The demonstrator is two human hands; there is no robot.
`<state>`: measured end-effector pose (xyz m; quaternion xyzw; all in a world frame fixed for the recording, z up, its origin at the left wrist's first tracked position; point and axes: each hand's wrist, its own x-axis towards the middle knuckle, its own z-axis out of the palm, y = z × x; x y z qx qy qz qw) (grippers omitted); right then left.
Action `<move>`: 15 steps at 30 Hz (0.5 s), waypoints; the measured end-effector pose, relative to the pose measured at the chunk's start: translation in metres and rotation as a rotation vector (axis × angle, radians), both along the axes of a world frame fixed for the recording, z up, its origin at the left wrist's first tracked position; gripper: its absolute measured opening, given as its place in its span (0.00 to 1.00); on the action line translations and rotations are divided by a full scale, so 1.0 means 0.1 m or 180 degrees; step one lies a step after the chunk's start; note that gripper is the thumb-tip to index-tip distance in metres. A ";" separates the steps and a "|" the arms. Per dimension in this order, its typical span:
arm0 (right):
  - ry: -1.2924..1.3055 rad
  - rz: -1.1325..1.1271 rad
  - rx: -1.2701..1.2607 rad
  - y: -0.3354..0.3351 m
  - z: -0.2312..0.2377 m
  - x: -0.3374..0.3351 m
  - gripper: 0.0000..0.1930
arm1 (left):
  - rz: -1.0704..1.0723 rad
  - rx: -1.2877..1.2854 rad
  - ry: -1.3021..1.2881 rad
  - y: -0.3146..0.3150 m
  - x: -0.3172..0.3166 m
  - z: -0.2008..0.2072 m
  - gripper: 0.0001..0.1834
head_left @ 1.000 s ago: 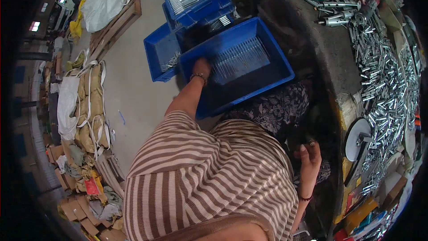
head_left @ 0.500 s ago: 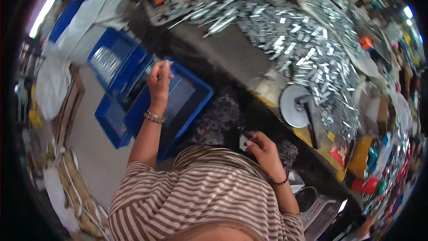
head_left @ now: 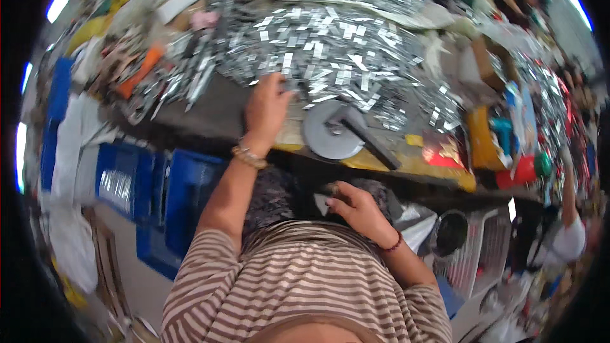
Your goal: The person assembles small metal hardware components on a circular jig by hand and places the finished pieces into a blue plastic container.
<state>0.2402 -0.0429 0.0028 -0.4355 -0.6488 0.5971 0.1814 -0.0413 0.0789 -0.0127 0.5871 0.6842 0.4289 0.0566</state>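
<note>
My left hand (head_left: 265, 109) has its fingers curled at the near edge of a pile of small shiny metal strips (head_left: 311, 47) on the workbench (head_left: 213, 111). Whatever is between those fingers, if anything, is blurred. Low over my lap, my right hand (head_left: 361, 211) is closed, thumb against fingers. A small grey, flat piece (head_left: 321, 204) shows beside its fingertips; I cannot make out its kind. Between the hands, a round grey disc (head_left: 330, 140) lies at the bench's front edge, with a dark bar (head_left: 372, 143) across it.
Blue plastic bins (head_left: 184, 194) stand at left below the bench, one with metal pieces (head_left: 115, 184). Longer metal strips and an orange piece (head_left: 141, 71) lie left of the pile. At right are a yellow box (head_left: 486, 136) and a white crate (head_left: 480, 248); another person's arm (head_left: 567, 187) shows farther right.
My left hand has gone from above the blue bins to the metal strips on the bench. The view has turned right to face the bench. My right hand stays low over my lap.
</note>
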 end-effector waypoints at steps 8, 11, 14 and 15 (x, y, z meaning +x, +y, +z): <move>0.0111 -0.0516 0.1055 0.28 0.48 0.38 0.13 | -0.0277 -0.0260 -0.0631 -0.05 -0.09 0.06 0.12; -0.0877 -0.1207 0.2681 0.78 0.34 0.76 0.09 | -0.0691 -0.0271 -0.0802 -0.26 0.08 0.31 0.10; -0.2321 -0.1769 0.3327 1.28 0.39 1.01 0.08 | -0.1098 -0.0651 -0.0517 -0.49 0.24 0.56 0.10; -0.2311 -0.1763 0.3334 1.42 0.40 1.07 0.08 | -0.1231 -0.0666 -0.0409 -0.53 0.29 0.61 0.10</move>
